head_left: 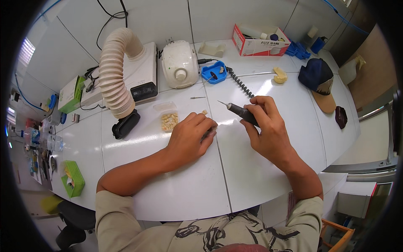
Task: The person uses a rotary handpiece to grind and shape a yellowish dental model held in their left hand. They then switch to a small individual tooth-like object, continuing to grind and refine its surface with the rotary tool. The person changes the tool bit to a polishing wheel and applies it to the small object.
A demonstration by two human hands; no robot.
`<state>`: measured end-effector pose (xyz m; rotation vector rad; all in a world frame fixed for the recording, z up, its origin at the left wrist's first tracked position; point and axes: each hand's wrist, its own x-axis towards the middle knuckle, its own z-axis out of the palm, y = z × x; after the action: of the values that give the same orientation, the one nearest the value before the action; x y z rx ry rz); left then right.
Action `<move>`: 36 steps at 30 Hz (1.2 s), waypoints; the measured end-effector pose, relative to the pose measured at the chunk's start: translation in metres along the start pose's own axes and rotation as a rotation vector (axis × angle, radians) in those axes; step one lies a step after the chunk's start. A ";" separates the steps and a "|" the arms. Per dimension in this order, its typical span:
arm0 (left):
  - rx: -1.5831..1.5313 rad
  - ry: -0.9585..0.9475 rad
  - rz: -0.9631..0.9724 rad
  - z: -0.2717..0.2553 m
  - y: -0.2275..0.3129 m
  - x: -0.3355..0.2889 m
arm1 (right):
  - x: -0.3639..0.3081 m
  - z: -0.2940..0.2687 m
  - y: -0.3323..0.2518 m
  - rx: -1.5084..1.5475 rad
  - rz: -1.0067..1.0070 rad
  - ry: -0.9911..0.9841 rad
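Observation:
My right hand (270, 130) grips a black rotary handpiece (243, 113) like a pen. Its thin metal bur points left, above the table and apart from my other hand. My left hand (189, 136) rests on the white table with its fingers curled in; whatever they hold is too small and covered to make out. A small cream-coloured piece (204, 112) shows just beyond its knuckles. Beside that hand stands a clear plastic box (169, 122) of small yellowish, tooth-like pieces, its lid open. A loose metal bur (197, 98) lies farther back.
A ribbed suction hose (112, 75) arches at the left, by a white control unit (179, 63) with a knob. Behind the handpiece, its coiled cord (241, 82) runs near a blue tray (214, 72). At right are a yellowish dental model (280, 75) and a cap (317, 80).

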<state>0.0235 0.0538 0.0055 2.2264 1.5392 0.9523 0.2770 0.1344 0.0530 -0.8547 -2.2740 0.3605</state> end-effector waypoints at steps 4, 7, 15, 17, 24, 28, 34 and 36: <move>-0.001 -0.010 0.005 -0.002 -0.002 0.001 | -0.001 0.000 0.005 0.020 -0.014 0.043; -0.008 0.005 -0.005 -0.002 0.000 0.002 | 0.000 0.002 0.007 -0.003 -0.020 0.069; -0.428 0.032 -0.119 -0.012 0.007 0.005 | -0.003 -0.001 -0.007 0.128 -0.072 -0.056; -0.534 -0.012 -0.080 -0.012 0.001 0.002 | -0.006 -0.005 -0.012 0.122 -0.186 -0.167; -0.539 -0.040 0.116 -0.014 0.003 -0.002 | -0.019 -0.008 -0.030 0.148 -0.193 -0.169; -0.520 -0.113 0.099 -0.016 0.012 -0.005 | -0.021 0.007 -0.029 0.124 -0.303 -0.052; -0.548 -0.121 0.062 -0.014 0.019 -0.011 | -0.020 0.004 -0.032 -0.069 -0.364 -0.114; -0.487 -0.099 0.102 -0.014 0.016 -0.010 | -0.020 0.004 -0.034 -0.132 -0.327 -0.169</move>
<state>0.0241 0.0369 0.0210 1.9765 1.0215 1.0890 0.2695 0.0952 0.0561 -0.5162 -2.5653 0.1391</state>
